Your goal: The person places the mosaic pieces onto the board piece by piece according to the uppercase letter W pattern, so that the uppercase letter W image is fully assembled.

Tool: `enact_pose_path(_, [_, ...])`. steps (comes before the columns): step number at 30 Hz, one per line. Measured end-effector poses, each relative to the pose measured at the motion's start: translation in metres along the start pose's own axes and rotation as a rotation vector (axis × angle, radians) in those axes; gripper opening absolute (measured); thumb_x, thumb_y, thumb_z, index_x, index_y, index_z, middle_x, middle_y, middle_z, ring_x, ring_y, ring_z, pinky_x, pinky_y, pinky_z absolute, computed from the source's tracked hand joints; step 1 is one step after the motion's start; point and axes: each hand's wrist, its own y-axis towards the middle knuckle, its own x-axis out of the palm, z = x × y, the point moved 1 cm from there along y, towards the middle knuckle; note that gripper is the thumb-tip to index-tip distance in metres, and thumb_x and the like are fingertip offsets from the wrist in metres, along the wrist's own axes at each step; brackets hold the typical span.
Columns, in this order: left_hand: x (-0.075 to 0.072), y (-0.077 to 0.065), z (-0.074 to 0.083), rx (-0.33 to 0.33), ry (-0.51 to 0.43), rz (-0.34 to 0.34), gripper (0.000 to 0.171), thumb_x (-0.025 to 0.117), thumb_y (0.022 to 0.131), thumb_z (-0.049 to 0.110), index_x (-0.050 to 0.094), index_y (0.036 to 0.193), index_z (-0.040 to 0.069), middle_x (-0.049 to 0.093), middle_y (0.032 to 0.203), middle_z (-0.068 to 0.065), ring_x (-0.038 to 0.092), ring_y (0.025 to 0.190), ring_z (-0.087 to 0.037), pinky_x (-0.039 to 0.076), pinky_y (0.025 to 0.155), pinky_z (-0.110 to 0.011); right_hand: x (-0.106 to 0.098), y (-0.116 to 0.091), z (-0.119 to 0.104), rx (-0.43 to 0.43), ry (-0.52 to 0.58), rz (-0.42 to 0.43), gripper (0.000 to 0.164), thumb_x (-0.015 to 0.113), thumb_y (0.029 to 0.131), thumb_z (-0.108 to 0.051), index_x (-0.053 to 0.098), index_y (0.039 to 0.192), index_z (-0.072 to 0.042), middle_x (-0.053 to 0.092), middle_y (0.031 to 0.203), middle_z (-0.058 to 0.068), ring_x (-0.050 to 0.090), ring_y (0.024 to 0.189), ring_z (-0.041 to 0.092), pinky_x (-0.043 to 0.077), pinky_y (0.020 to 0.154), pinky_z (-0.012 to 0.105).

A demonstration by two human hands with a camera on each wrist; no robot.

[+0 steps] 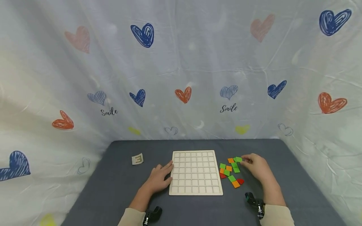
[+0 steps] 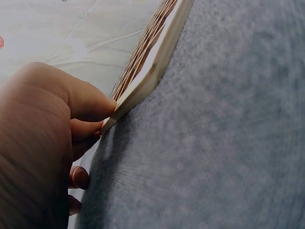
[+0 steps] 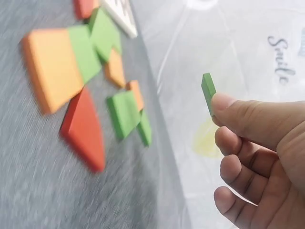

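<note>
A pale wooden grid board (image 1: 196,172) lies flat on the grey table. My left hand (image 1: 159,178) rests at its left edge, thumb and fingertips touching the rim, fingers fairly straight and spread. In the left wrist view the thumb (image 2: 90,100) meets the board's side (image 2: 152,71). My right hand (image 1: 258,166) pinches a thin green tile (image 3: 208,90) between thumb and forefinger, held above the table; its other fingers curl loosely. Below and left of that hand lie loose green, orange and red tiles, among them an orange square (image 3: 52,69) and a red pointed piece (image 3: 85,131).
A small pale printed piece (image 1: 137,159) lies on the table left of the board. A white curtain (image 1: 181,72) with printed hearts hangs behind and beside the grey table (image 1: 195,210). A dark strap-on device sits at each wrist.
</note>
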Motion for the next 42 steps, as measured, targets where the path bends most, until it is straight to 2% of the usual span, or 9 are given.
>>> enact_pose_path(7, [0.002,0.000,-0.001,0.018,-0.003,0.001,0.055,0.057,0.102,0.027,0.052,0.151,0.005,0.043,0.160,-0.010,0.035,0.084,-0.015,0.029,0.076,-0.041,0.002,0.003,-0.018,-0.009,0.014,0.011,0.032,0.072,0.097,-0.017,0.072,0.123,0.003,0.060,0.093,0.007,0.050,0.075,0.022,0.043,0.062,0.036])
enact_pose_path(13, [0.002,0.002,-0.003,-0.019,0.006,-0.021,0.056,0.055,0.102,0.029,0.050,0.154,0.009,0.039,0.162,-0.004,0.035,0.086,-0.015,0.029,0.078,-0.040,0.006,0.006,-0.031,-0.086,0.030,0.061,0.030,0.072,0.097,-0.016,0.073,0.122,0.000,0.059,0.091,0.004,0.048,0.073,0.021,0.042,0.062,0.035])
enact_pose_path(17, [0.002,0.002,-0.004,-0.019,0.013,-0.016,0.056,0.056,0.102,0.029,0.051,0.153,0.009,0.040,0.162,-0.004,0.038,0.088,-0.017,0.031,0.079,-0.041,0.009,0.008,-0.041,-0.119,0.046,0.070,0.030,0.074,0.096,-0.017,0.074,0.121,-0.001,0.057,0.087,0.002,0.046,0.072,0.020,0.039,0.060,0.034])
enact_pose_path(24, [0.002,0.002,-0.002,-0.010,-0.005,-0.016,0.055,0.056,0.102,0.029,0.051,0.153,0.007,0.041,0.161,-0.006,0.038,0.087,-0.017,0.031,0.078,-0.043,0.018,0.015,-0.058,-0.186,0.073,0.024,0.031,0.076,0.094,-0.016,0.074,0.121,-0.002,0.056,0.088,0.000,0.046,0.073,0.020,0.041,0.061,0.033])
enact_pose_path(30, [0.003,0.003,-0.005,-0.020,0.002,-0.014,0.055,0.055,0.102,0.029,0.051,0.153,0.008,0.041,0.161,-0.006,0.039,0.089,-0.018,0.031,0.080,-0.043,0.032,0.022,-0.069,-0.237,0.087,-0.046,0.030,0.075,0.095,-0.017,0.074,0.122,-0.004,0.057,0.089,-0.001,0.047,0.070,0.019,0.043,0.060,0.034])
enact_pose_path(35, [0.001,0.004,-0.006,-0.014,-0.010,-0.010,0.056,0.055,0.101,0.028,0.051,0.153,0.007,0.041,0.161,-0.007,0.039,0.088,-0.020,0.031,0.080,-0.045,0.047,0.026,-0.075,-0.243,0.085,-0.097,0.029,0.076,0.094,-0.018,0.076,0.120,-0.006,0.055,0.086,-0.002,0.047,0.070,0.018,0.042,0.061,0.034])
enact_pose_path(42, [0.000,0.003,-0.006,-0.018,-0.008,-0.022,0.056,0.054,0.102,0.029,0.050,0.154,0.008,0.041,0.161,-0.006,0.036,0.085,-0.018,0.030,0.078,-0.042,0.065,0.031,-0.080,-0.228,0.061,-0.139,0.025,0.078,0.092,-0.016,0.079,0.115,-0.008,0.047,0.076,0.002,0.041,0.067,0.019,0.035,0.061,0.034])
